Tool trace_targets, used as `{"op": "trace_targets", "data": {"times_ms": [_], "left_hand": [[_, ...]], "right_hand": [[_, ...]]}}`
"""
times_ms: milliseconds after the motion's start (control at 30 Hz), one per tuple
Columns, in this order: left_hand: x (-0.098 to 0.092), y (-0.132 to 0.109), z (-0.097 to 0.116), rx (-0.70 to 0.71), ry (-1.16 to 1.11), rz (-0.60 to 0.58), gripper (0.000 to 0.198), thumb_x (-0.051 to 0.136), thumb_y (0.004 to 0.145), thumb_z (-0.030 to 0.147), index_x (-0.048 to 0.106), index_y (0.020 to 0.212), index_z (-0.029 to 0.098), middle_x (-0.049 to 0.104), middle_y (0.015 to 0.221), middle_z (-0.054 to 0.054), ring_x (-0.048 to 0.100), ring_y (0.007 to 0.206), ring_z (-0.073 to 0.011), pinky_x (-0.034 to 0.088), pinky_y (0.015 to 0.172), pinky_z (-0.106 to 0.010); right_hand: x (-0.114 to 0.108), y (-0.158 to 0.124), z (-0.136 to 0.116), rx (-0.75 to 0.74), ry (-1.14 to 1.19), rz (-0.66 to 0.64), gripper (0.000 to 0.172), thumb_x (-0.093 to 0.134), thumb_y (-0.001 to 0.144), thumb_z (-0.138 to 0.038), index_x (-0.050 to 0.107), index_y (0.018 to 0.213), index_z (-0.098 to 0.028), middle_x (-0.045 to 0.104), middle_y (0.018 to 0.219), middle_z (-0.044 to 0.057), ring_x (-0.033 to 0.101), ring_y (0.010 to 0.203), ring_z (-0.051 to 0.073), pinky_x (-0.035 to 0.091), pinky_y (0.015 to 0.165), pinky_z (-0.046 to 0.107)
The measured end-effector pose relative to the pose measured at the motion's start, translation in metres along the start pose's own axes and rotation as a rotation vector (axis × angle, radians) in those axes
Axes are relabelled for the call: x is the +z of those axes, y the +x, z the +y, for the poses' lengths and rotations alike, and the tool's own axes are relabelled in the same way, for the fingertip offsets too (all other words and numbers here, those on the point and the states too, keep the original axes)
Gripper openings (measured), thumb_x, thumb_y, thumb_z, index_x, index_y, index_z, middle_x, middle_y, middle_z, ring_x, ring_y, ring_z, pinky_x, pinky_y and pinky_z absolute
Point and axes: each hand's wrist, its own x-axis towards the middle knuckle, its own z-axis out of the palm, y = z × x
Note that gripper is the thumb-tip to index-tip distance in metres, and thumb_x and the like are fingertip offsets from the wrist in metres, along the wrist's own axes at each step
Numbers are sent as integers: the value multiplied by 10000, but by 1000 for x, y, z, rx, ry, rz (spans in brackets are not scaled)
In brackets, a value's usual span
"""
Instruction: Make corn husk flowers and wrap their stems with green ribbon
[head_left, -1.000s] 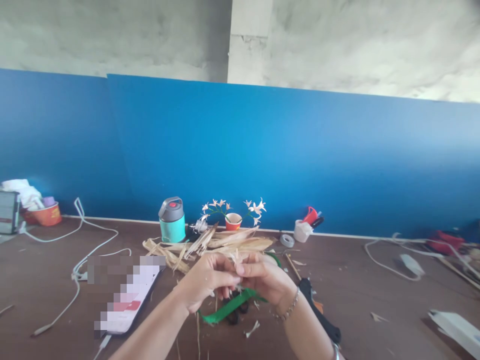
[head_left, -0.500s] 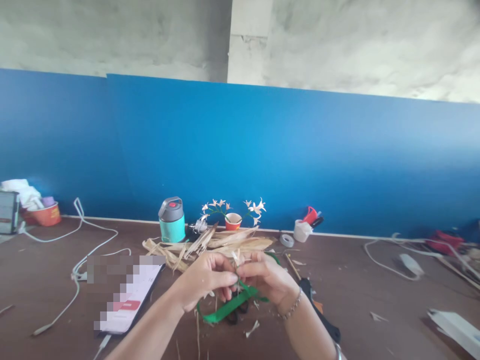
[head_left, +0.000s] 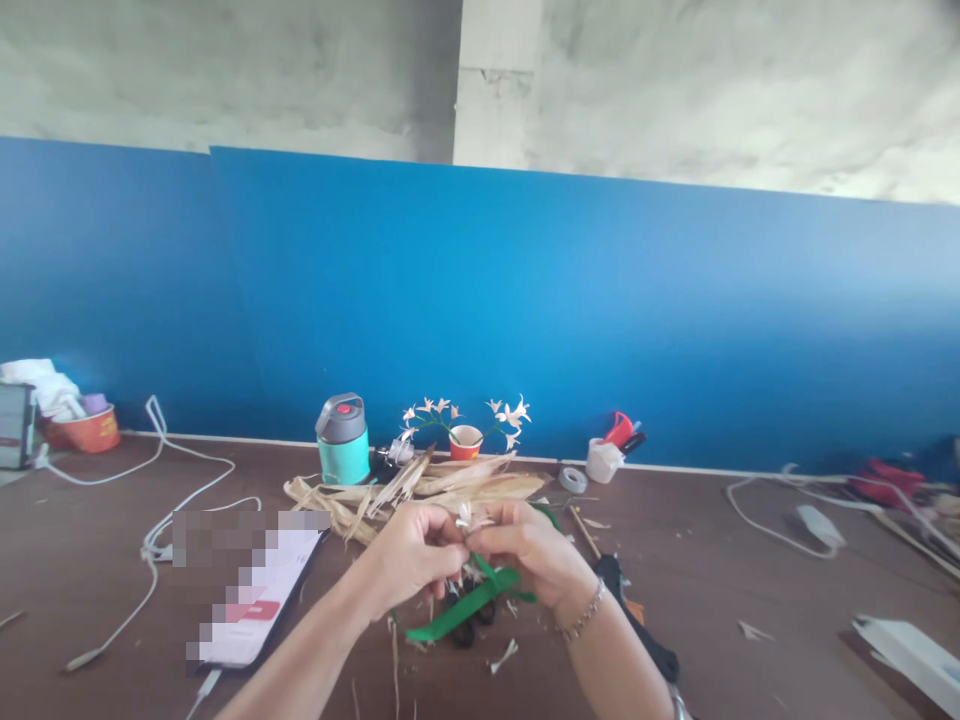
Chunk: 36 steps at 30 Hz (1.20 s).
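Observation:
My left hand [head_left: 412, 548] and my right hand [head_left: 529, 555] meet above the brown table [head_left: 735, 600], fingers pinched together on a small pale husk flower [head_left: 466, 518]. A green ribbon strip [head_left: 461, 610] hangs from the pinch and trails down to the table under my hands. Behind them lies a pile of dried corn husks [head_left: 427, 487]. My right wrist wears a bracelet [head_left: 581, 612].
A teal flask [head_left: 343, 440], a red cup with husk flowers [head_left: 466, 441], a tape roll [head_left: 574, 480] and a white cup with tools [head_left: 606, 458] stand along the blue wall. A phone [head_left: 251, 590] and white cables [head_left: 161, 520] lie left. A black glue gun [head_left: 637, 625] lies right.
My hands have shifted slightly while working the flower and ribbon; the green strip now hangs a little further right. Nothing else has moved.

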Motion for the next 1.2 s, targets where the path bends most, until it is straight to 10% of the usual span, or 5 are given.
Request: {"op": "trace_targets", "data": {"times_ms": [1200], "left_hand": [[-6,7,-6,78,-363,35,178,704,611,256,593,570,123,595,521,13,470,395,-43,324,413,-173]], "right_hand": [[0,1,2,-49,43,45,232,681,704,-372,623,607,-169,556,595,-1,418,510,86,258,448,226]]}}
